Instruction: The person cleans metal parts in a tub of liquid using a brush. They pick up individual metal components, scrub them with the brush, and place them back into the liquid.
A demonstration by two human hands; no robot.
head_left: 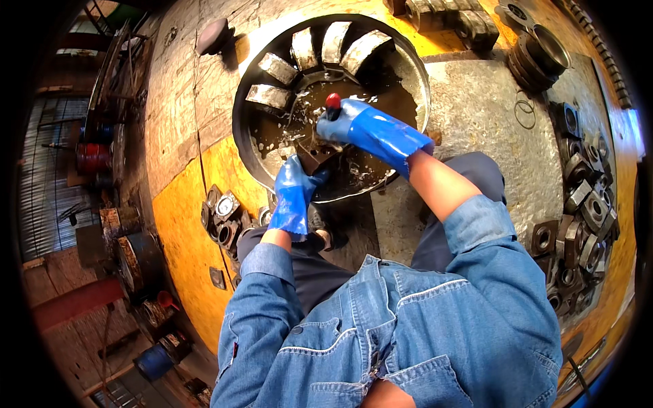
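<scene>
A wide round pan [243,146] of murky brown liquid sits in front of me. My right hand [340,122], in a blue rubber glove, is closed around a tool with a red-tipped dark handle [332,102] over the middle of the pan. Its working end is hidden below the glove. At the near left rim, my gloved left hand [294,189] grips a metal block [311,162], mostly covered by the fingers and partly in the liquid. Several thick curved metal blocks [303,49] lean along the pan's far and left inner wall.
Several metal rings and nut-like parts [227,205] lie left of my knee. Many more dark metal parts [593,211] are heaped at the right. Stacked rings [537,61] and metal blocks [469,24] stand at the far right. A dark rounded object [213,36] lies far left.
</scene>
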